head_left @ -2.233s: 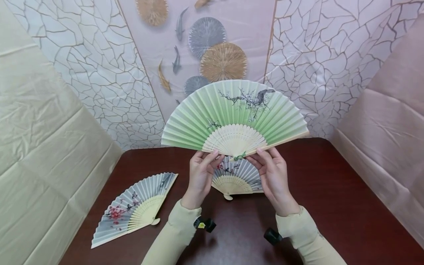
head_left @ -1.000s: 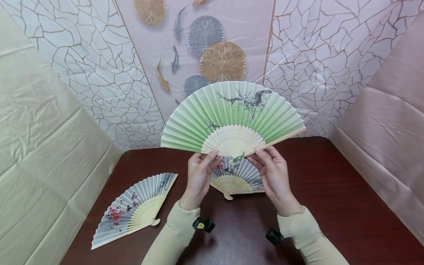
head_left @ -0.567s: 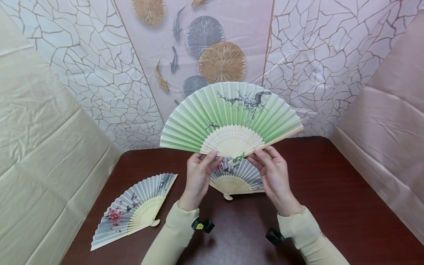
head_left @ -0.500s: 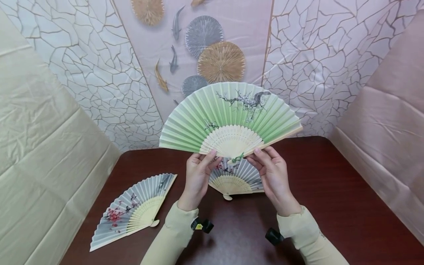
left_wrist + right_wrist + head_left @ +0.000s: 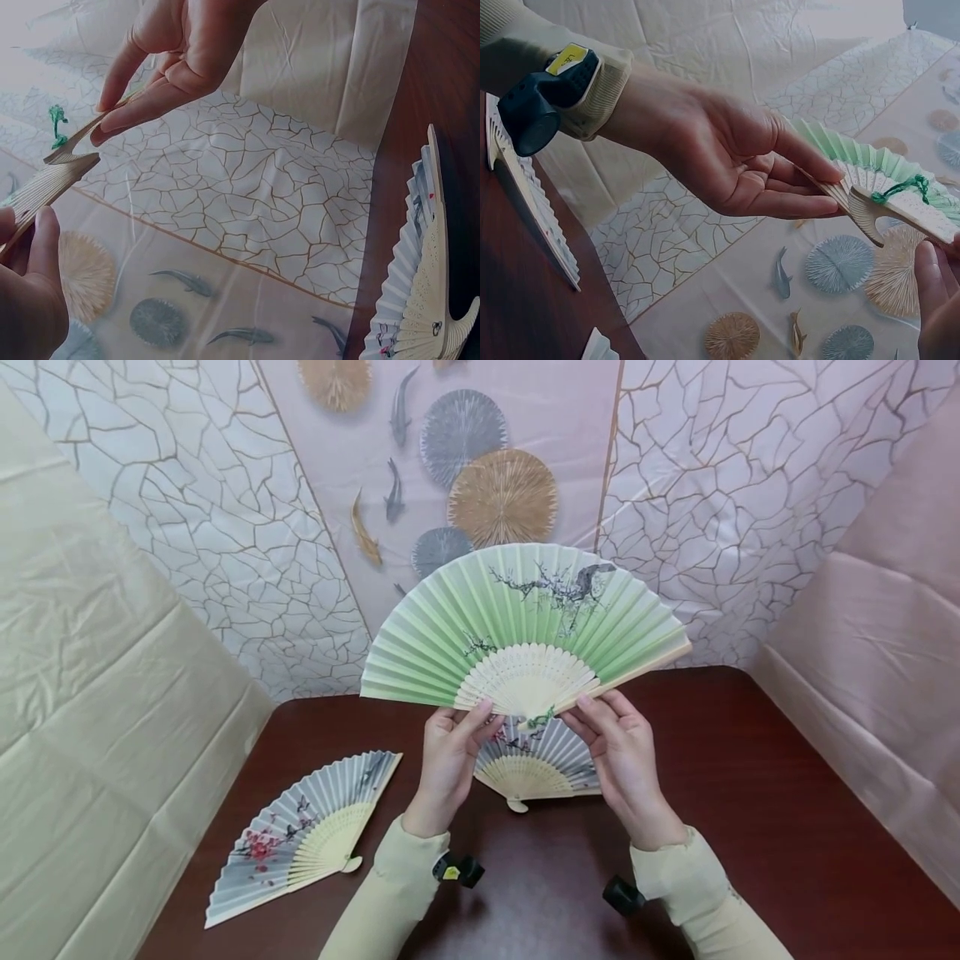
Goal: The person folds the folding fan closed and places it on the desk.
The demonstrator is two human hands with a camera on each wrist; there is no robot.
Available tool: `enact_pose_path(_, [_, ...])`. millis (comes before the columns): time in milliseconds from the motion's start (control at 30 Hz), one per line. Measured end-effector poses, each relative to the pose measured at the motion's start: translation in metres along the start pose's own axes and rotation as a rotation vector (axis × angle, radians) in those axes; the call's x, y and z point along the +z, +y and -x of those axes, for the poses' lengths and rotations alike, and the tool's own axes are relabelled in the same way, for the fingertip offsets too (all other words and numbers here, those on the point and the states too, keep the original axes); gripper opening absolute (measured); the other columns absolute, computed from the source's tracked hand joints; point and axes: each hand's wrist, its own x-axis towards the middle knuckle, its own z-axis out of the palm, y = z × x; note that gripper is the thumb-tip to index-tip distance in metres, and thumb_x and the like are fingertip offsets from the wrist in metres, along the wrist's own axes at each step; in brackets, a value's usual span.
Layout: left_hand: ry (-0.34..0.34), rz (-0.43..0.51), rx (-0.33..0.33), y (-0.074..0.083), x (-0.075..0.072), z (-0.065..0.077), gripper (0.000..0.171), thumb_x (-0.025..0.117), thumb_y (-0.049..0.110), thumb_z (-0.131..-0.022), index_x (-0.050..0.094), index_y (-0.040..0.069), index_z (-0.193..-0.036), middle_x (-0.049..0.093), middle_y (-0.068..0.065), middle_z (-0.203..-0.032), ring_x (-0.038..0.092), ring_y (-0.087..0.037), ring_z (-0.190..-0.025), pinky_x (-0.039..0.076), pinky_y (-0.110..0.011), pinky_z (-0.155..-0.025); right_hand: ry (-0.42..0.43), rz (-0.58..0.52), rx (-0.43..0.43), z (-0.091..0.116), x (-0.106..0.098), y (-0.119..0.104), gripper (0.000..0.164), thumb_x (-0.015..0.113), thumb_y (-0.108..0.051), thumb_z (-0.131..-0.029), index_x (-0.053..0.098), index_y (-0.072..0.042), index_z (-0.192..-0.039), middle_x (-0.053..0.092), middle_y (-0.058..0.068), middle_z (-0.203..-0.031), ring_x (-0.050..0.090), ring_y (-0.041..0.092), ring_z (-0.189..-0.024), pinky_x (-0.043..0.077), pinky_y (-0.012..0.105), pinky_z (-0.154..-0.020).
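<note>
A green folding fan (image 5: 525, 618) with a dark blossom branch is spread wide and held up over the table. My left hand (image 5: 448, 760) pinches its lower left edge between thumb and fingers. On the other side, my right hand (image 5: 618, 760) pinches the lower right guard stick. A green cord (image 5: 904, 189) is tied at the fan's pivot, between the two hands. Behind and below the hands lies a grey folding fan (image 5: 532, 777), spread out and partly hidden by them. Another grey folding fan (image 5: 307, 835) with red blossoms lies spread on the left of the table.
The dark red-brown table (image 5: 780, 827) reaches back to a patterned cloth backdrop (image 5: 247, 527) with fish and round leaf prints. Beige cloth (image 5: 112, 693) hangs on the left and pinkish cloth (image 5: 877, 677) on the right. A small black camera (image 5: 621, 895) sits at the right wrist.
Both hands keep the same pinch on the spread green fan, which has tilted and shifted only very slightly. The two grey fans stay where they lay.
</note>
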Motion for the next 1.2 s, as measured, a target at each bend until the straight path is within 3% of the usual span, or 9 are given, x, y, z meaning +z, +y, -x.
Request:
enact_pose_path(133, [0.003, 0.004, -0.014, 0.001, -0.003, 0.003, 0.022, 0.058, -0.008, -0.096, 0.07, 0.008, -0.104, 0.07, -0.003, -0.091, 0.068, -0.014, -0.084, 0.06, -0.031, -0.085, -0.044, -0.014, 0.024, 0.002, -0.001, 0.003, 0.015, 0.057, 0.005, -0.1, 0.066, -0.004, -0.107, 0.073, 0.008, -0.099, 0.073, 0.016, -0.094, 0.059, 0.032, -0.087])
enact_pose_path(500, [0.034, -0.016, -0.041, 0.002, -0.009, 0.01, 0.021, 0.059, -0.002, -0.099, 0.065, 0.005, -0.118, 0.071, -0.005, -0.1, 0.07, -0.016, -0.088, 0.06, -0.032, -0.084, -0.066, 0.016, 0.059, 0.006, -0.001, 0.008, 0.017, 0.057, 0.005, -0.1, 0.066, -0.007, -0.109, 0.073, 0.006, -0.1, 0.072, 0.014, -0.092, 0.06, 0.03, -0.084])
enact_pose_path(700, [0.027, -0.03, -0.042, 0.004, -0.005, 0.004, 0.017, 0.058, -0.003, -0.099, 0.066, 0.007, -0.11, 0.069, -0.003, -0.094, 0.07, -0.013, -0.085, 0.061, -0.031, -0.08, -0.056, 0.017, 0.051, 0.005, 0.001, 0.005, 0.016, 0.06, 0.003, -0.099, 0.07, -0.009, -0.105, 0.073, 0.005, -0.099, 0.071, 0.014, -0.091, 0.06, 0.029, -0.083])
enact_pose_path(900, [0.001, -0.053, -0.044, 0.002, 0.0, 0.001, 0.017, 0.057, -0.004, -0.099, 0.067, 0.006, -0.109, 0.071, -0.005, -0.099, 0.071, -0.014, -0.088, 0.061, -0.03, -0.08, -0.047, 0.009, 0.048, 0.004, -0.001, 0.001, 0.017, 0.058, 0.004, -0.1, 0.07, -0.009, -0.102, 0.072, 0.005, -0.096, 0.071, 0.014, -0.089, 0.06, 0.028, -0.082])
enact_pose_path(1200, [0.013, -0.018, -0.039, 0.004, 0.001, 0.002, 0.013, 0.058, -0.004, -0.097, 0.065, 0.006, -0.102, 0.068, -0.003, -0.091, 0.07, -0.013, -0.086, 0.061, -0.03, -0.081, -0.077, 0.024, 0.07, 0.004, -0.002, 0.0, 0.016, 0.058, 0.001, -0.101, 0.067, -0.008, -0.111, 0.073, 0.005, -0.101, 0.072, 0.014, -0.093, 0.06, 0.031, -0.084])
